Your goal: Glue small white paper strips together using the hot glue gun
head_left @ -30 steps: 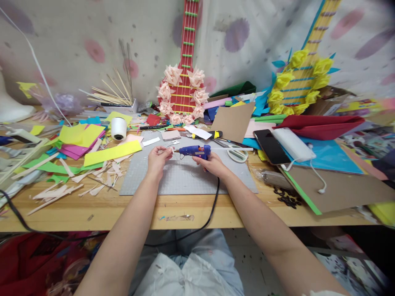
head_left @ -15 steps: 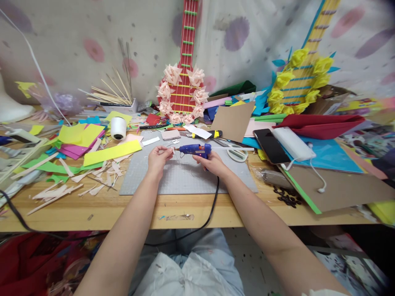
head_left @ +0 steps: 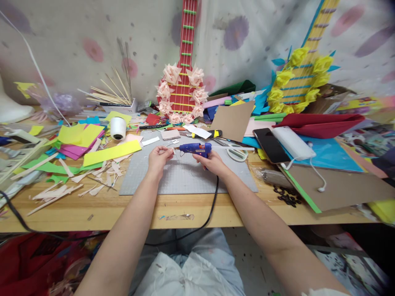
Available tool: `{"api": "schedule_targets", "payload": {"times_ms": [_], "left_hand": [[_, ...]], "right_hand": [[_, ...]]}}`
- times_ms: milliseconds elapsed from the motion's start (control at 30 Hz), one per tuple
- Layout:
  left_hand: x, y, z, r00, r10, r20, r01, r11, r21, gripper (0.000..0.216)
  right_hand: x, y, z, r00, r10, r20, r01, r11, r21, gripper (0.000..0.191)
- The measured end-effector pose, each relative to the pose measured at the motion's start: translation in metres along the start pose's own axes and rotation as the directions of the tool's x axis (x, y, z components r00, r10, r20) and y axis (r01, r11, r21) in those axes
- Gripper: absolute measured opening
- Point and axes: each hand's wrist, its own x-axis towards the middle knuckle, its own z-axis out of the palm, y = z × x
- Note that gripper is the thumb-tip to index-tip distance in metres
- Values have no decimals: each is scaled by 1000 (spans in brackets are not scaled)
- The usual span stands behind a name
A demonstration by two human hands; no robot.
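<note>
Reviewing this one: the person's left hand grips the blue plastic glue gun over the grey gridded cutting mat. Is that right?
Not quite: the head view shows the right hand gripping the blue plastic glue gun; it is indeed over the grey gridded cutting mat.

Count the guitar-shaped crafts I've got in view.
2. The red guitar is at the back, beyond the glue gun; the yellow guitar is at the back, farther right. The picture's top edge cuts both off. No third shows, though one could be out of frame.
</note>
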Motion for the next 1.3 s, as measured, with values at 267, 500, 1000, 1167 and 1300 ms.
{"api": "schedule_targets", "payload": {"times_ms": [267,500,1000,1167,1300], "left_hand": [[-3,2,1,1000,2,16,-2,1000,14,35],[-1,2,0,1000,-5,1,5,999,-32,35],[6,4,-3,995,-19,-100,-6,970,-242,36],[5,5,-3,991,-23,-133,-15,961,-274,36],[4,4,-2,990,-21,-142,-17,963,-267,37]], "right_hand": [[1,1,1,1000,13,-15,-12,999,36,40],[9,7,-6,982,5,-189,13,995,95,45],[25,22,-38,890,-179,-419,-90,833,-546,48],[-1,2,-58,962,72,-264,-237,704,-670,42],[-2,-17,-36,992,106,72,-45,813,-580,37]]}}
